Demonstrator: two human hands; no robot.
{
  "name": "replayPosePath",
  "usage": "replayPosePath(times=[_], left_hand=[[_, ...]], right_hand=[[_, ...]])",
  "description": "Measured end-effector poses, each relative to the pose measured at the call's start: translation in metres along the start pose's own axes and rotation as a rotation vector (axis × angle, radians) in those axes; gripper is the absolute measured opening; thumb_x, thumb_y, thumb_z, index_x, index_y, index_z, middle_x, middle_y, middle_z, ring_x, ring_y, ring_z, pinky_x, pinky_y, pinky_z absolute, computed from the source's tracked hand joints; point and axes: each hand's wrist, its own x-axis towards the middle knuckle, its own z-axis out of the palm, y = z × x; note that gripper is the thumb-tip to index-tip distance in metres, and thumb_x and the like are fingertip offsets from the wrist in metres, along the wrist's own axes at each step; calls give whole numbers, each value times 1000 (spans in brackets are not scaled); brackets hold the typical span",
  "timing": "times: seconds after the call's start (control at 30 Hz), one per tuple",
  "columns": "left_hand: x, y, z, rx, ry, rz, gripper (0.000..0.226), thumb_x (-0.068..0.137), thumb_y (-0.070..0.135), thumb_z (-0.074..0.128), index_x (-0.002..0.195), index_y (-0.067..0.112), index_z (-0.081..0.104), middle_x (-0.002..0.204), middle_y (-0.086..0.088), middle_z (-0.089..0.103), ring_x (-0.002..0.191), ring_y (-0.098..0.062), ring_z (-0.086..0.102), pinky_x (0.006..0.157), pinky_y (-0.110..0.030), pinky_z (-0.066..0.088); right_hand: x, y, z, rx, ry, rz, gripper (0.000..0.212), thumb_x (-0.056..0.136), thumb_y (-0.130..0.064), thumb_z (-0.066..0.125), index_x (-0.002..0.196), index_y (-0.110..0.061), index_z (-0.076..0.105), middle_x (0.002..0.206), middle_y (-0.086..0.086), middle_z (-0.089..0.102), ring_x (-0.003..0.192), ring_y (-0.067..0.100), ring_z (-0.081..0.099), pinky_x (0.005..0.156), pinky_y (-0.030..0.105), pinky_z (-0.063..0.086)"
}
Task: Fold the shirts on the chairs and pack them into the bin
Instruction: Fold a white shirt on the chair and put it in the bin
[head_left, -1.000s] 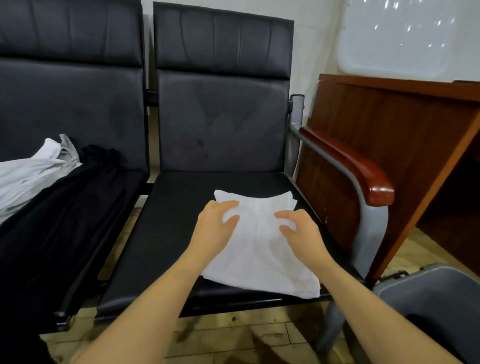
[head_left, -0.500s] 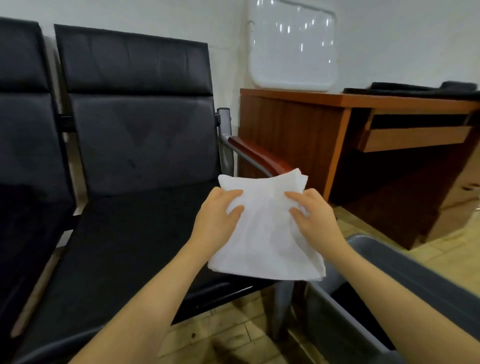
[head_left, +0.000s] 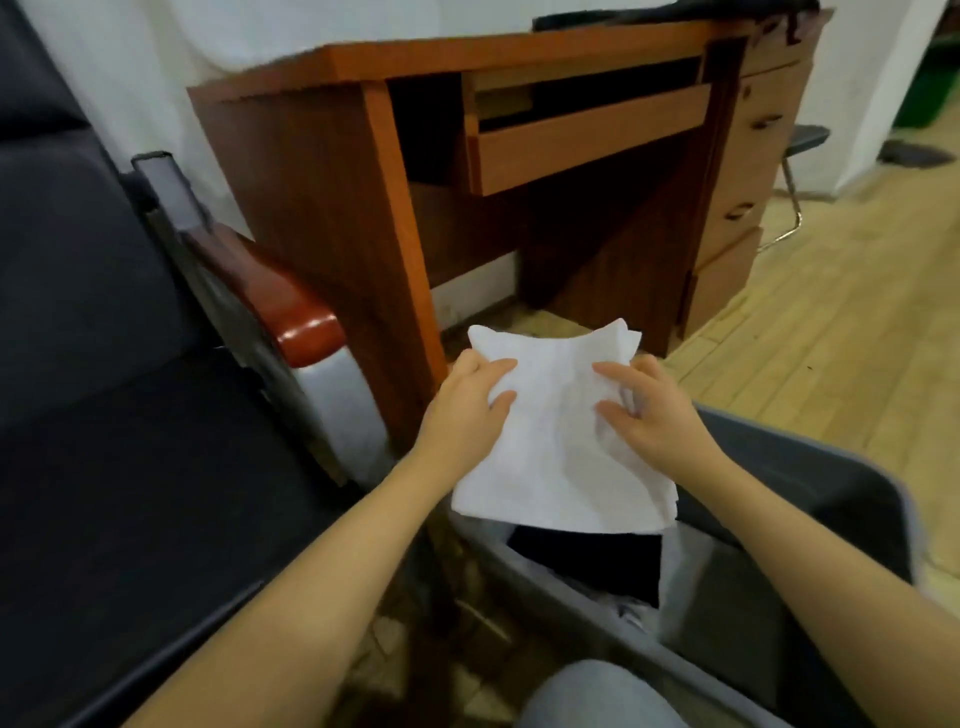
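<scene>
Wooden flooring and a brown desk lie behind a grey bin beside a black chair. Both hands, left hand and right hand, grip the folded white shirt at its sides, held in the air above the bin, where dark and pale clothes lie.

Folded shirt held over near-left part of bin, left hand on its left edge, right hand on its right. Folded garment lies in bin below shirt. Chair left of bin; armrest between. Desk behind bin. Knee nearest camera.
</scene>
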Motion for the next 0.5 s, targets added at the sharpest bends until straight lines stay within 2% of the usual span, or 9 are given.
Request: replayPosePath(times=[0.07,0.2,0.37,0.43,0.5], left_hand=[[15,6,45,-44,-79,-14,40,97,23,51,136,17,49,128,-6,44,114,-20,46,92,-23,37],[26,15,137,-111,-276,-59,39,97,20,52,135,14,49,128,-8,43,115,-24,47,95,-34,42],[15,16,236,-133,-526,-81,41,97,18,51,137,14,47,129,-6,42,116,-25,47,94,-34,42],[11,17,267,-150,-587,-84,41,97,18,51,137,14,46,130,-6,42,117,-25,48,97,-36,42],[11,19,292,-182,-635,-87,42,97,17,51,138,13,46,130,-7,42,117,-24,48,98,-34,42]], right_hand=[[-8,42,-5,8,-29,95,45,94,-19,58,138,-20,47,111,-5,42,100,13,44,93,25,36],[-35,122,3,-43,-58,291,49,95,-18,56,142,-18,42,110,-5,38,98,12,43,87,21,34],[-76,201,35,-153,-138,573,52,98,-17,48,147,-16,32,122,-1,36,86,15,50,74,27,47],[-89,221,45,-219,-156,658,51,98,-16,45,147,-16,30,129,2,36,81,16,51,64,27,47],[-98,236,50,-286,-170,723,49,98,-13,42,145,-15,30,127,4,37,80,18,52,62,32,50]])
